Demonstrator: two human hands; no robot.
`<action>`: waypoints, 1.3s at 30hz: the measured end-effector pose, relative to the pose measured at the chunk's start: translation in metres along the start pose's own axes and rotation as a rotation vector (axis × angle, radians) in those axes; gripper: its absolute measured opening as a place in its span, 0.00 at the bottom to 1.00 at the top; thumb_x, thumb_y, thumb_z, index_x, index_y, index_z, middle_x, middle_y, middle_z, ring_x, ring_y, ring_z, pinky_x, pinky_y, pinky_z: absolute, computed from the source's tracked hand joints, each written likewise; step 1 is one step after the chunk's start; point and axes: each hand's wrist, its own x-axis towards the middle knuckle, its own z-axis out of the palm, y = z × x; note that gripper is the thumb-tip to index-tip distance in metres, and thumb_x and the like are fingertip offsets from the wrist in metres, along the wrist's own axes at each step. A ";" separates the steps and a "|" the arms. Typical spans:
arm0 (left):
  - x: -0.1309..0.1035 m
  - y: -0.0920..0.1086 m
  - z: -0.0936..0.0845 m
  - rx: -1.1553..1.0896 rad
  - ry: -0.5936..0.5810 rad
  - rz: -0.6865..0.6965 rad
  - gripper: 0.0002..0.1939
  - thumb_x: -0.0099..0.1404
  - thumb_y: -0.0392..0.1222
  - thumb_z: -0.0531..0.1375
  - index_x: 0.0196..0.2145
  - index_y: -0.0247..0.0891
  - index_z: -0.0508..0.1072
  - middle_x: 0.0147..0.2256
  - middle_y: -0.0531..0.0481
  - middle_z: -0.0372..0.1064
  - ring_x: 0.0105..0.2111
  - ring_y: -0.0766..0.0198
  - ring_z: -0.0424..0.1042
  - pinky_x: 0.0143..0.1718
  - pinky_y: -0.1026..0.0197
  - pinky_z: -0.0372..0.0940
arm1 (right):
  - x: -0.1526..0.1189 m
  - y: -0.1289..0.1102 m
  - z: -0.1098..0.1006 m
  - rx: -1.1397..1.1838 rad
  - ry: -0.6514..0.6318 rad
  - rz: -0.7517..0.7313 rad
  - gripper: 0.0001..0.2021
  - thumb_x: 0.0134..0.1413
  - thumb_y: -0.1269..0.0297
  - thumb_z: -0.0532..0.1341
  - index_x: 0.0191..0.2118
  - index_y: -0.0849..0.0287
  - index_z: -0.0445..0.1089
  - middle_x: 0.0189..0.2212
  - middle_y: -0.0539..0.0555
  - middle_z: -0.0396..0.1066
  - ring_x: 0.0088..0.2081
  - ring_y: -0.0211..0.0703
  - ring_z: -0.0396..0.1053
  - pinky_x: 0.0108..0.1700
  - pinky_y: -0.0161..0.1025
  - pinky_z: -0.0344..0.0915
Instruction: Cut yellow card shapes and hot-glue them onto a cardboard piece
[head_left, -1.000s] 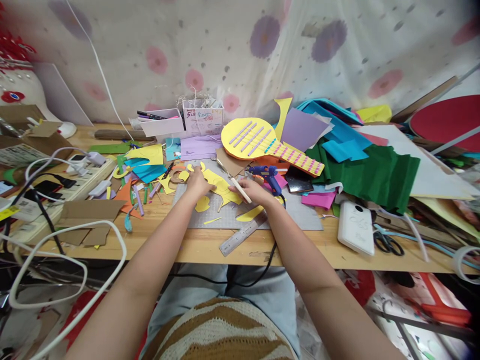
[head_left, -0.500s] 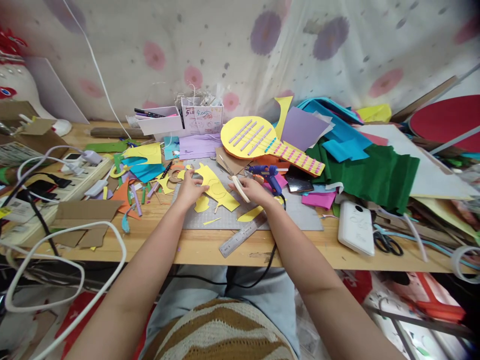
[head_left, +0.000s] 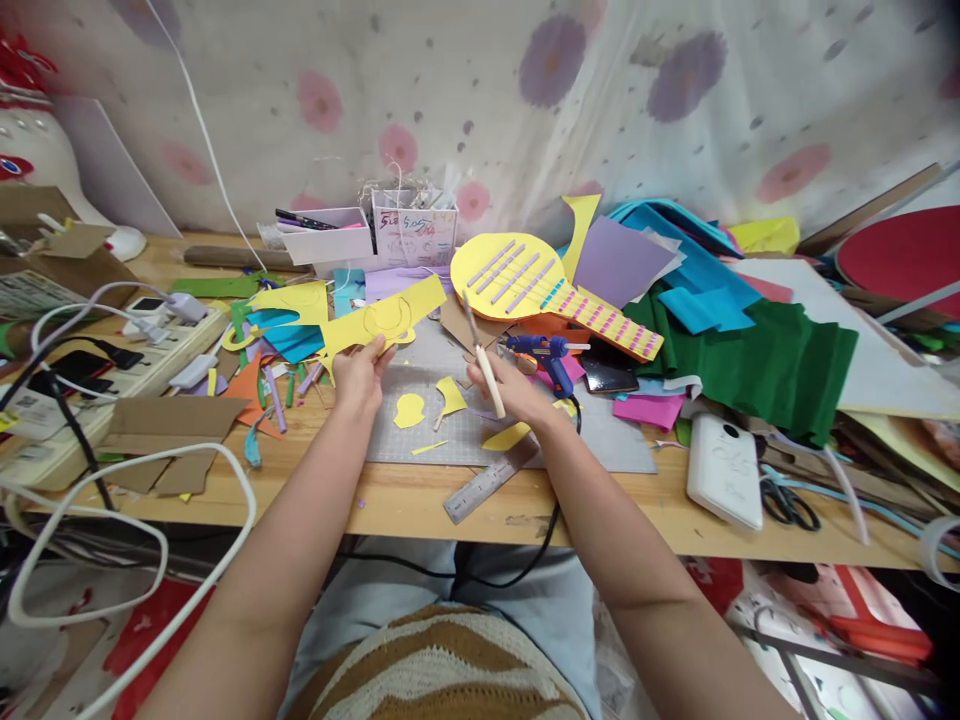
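My left hand (head_left: 360, 376) is closed on a yellow sheet (head_left: 386, 315), lifted and tilted above the grey cutting mat (head_left: 390, 440); a curved outline is drawn on it. White-handled scissors (head_left: 489, 378) are in my right hand (head_left: 510, 388), blades pointing away from me. Small yellow offcuts (head_left: 410, 411) lie on the mat between my hands. A metal ruler (head_left: 487, 484) rests at the mat's front edge, partly under my right arm. Just beyond my right hand sits a blue glue gun (head_left: 547, 358). Farther back is a yellow paper guitar (head_left: 510, 272) with purple strips.
Coloured sheets, with dark green fabric-like material (head_left: 780, 350), pile up at the right. A white power bank (head_left: 724, 470) and black-handled scissors (head_left: 789, 502) lie near the front edge. Power strips (head_left: 142, 370) and a looping white cable (head_left: 244, 480) occupy the left. Pen boxes (head_left: 412, 228) stand behind.
My left hand has raised the yellow sheet off the mat and turned it, uncovering offcuts beneath. The scissors in my right hand now point more steeply away from me.
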 end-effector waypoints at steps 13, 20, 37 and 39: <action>-0.021 -0.007 0.022 -0.611 0.004 -0.322 0.17 0.57 0.21 0.54 0.40 0.36 0.71 0.32 0.52 0.75 0.29 0.72 0.74 0.36 0.69 0.71 | 0.000 -0.012 0.020 0.018 -0.115 0.104 0.22 0.50 0.42 0.53 0.30 0.60 0.61 0.23 0.50 0.65 0.24 0.36 0.64 0.26 0.32 0.58; -0.033 -0.018 0.028 -0.549 -0.121 -0.418 0.12 0.57 0.23 0.56 0.37 0.34 0.72 0.31 0.50 0.75 0.30 0.69 0.75 0.33 0.70 0.71 | 0.004 -0.005 0.026 0.273 -0.062 0.082 0.23 0.51 0.40 0.49 0.29 0.59 0.58 0.20 0.48 0.64 0.21 0.37 0.65 0.23 0.34 0.60; -0.036 0.011 0.009 0.060 -0.764 -0.817 0.09 0.60 0.41 0.57 0.33 0.31 0.72 0.30 0.41 0.74 0.25 0.63 0.74 0.14 0.70 0.62 | 0.006 0.002 0.024 0.607 -0.024 0.048 0.28 0.41 0.35 0.55 0.31 0.60 0.59 0.19 0.49 0.62 0.19 0.35 0.63 0.21 0.34 0.59; -0.029 0.025 -0.001 0.197 -0.896 -0.788 0.10 0.58 0.43 0.59 0.31 0.32 0.73 0.27 0.41 0.73 0.20 0.63 0.72 0.10 0.70 0.56 | 0.005 0.003 0.018 0.686 -0.091 0.038 0.30 0.39 0.33 0.55 0.31 0.60 0.59 0.20 0.49 0.62 0.19 0.35 0.63 0.21 0.34 0.59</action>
